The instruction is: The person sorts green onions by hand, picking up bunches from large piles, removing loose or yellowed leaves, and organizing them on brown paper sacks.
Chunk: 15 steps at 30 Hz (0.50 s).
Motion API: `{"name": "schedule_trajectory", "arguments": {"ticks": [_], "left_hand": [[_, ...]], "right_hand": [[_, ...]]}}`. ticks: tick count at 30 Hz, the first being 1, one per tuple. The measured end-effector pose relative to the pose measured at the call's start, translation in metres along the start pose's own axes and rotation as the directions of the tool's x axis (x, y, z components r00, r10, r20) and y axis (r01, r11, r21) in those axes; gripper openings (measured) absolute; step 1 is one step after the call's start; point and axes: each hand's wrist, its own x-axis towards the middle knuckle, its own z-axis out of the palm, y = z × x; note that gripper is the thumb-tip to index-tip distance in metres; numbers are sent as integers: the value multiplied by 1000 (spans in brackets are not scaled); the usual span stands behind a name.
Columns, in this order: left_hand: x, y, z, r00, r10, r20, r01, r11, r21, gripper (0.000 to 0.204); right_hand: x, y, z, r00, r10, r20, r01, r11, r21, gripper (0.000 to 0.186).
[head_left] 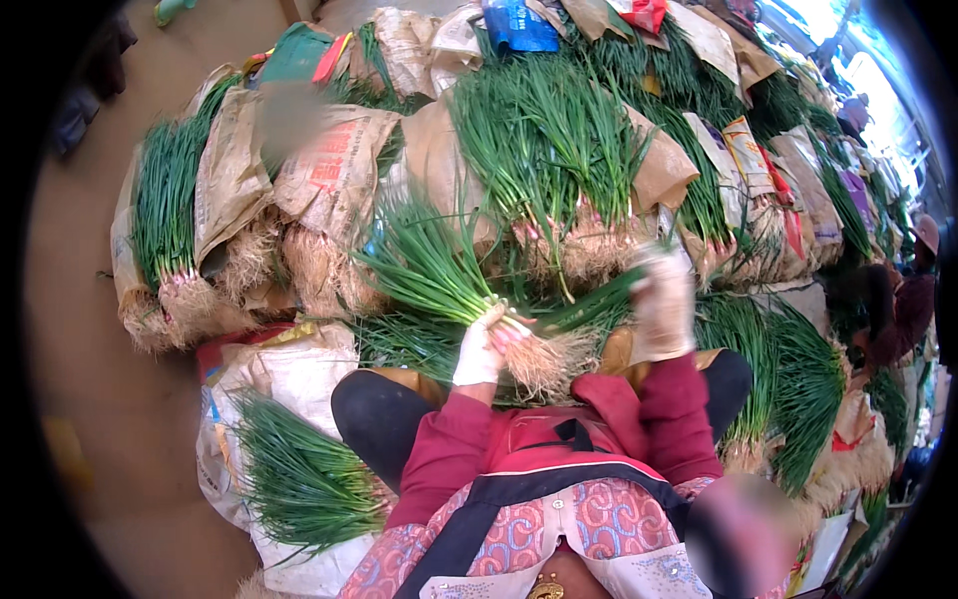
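My left hand (482, 344), in a pale glove, is closed round a bunch of spring onions (429, 265) just above their pinkish bulbs. The green leaves fan out to the far left, and the shaggy, tan roots (544, 361) hang toward my lap. To the right, my right hand (664, 304), also gloved, is raised and smeared by motion. Some dark green leaves (599, 301) reach toward it, but whether its fingers hold them is unclear. Loose spring onions lie between my knees, below both hands.
Stacked bundles of spring onions (549, 140) stand ahead, between paper sacks (334, 155). A smaller pile (304, 474) rests on a white sack (289, 374) at my left. More bundles (803, 384) lie at my right, where another person (903, 304) sits. Brown floor (90, 329) runs along the left.
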Motion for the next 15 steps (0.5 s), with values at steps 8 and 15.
{"name": "schedule_trajectory", "arguments": {"ticks": [8,15], "left_hand": [[2,8,-9,996,8,86,-6,1000,-27,17],[-21,-10,-15,985,-49,166,53,998,-17,24]], "right_hand": [[20,-66,-104,1000,-14,-8,13,996,-87,17],[-15,30,-1,749,531,396,-54,644,-763,38]]}}
